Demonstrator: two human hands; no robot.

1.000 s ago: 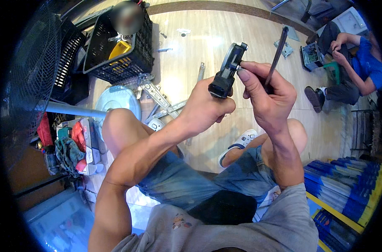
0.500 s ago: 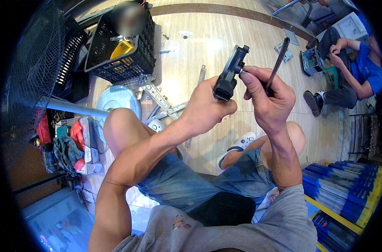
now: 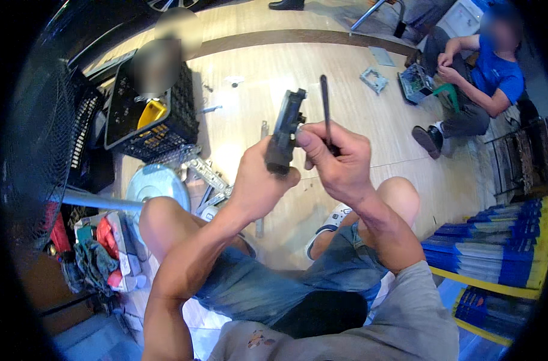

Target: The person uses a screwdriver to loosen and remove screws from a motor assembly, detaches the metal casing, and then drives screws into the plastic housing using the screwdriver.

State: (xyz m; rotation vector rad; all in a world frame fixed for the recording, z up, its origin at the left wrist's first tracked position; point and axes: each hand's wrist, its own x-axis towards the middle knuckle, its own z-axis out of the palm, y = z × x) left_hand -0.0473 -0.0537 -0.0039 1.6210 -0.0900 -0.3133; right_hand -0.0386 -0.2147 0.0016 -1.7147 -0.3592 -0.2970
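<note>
My left hand (image 3: 256,180) is closed around a black mechanical part (image 3: 283,135) with metal edges, held upright over my lap. My right hand (image 3: 340,162) is beside it, thumb and fingertips at a small silvery piece on the part’s right side. A long dark screwdriver-like tool (image 3: 326,108) stands up out of the fingers of the same hand, its lower end hidden by them.
Black crates (image 3: 123,129), a pale blue round base (image 3: 153,183) and metal brackets (image 3: 205,171) lie ahead-left on the floor (image 3: 382,150). Clothes (image 3: 102,246) are at left, blue-and-yellow packs (image 3: 485,234) at right. A co-worker in blue (image 3: 491,78) handles an electronic chassis (image 3: 415,84).
The view has shifted, so my hands and the part appear lower and further left. The long tool stands more upright. Both hands keep their holds.
</note>
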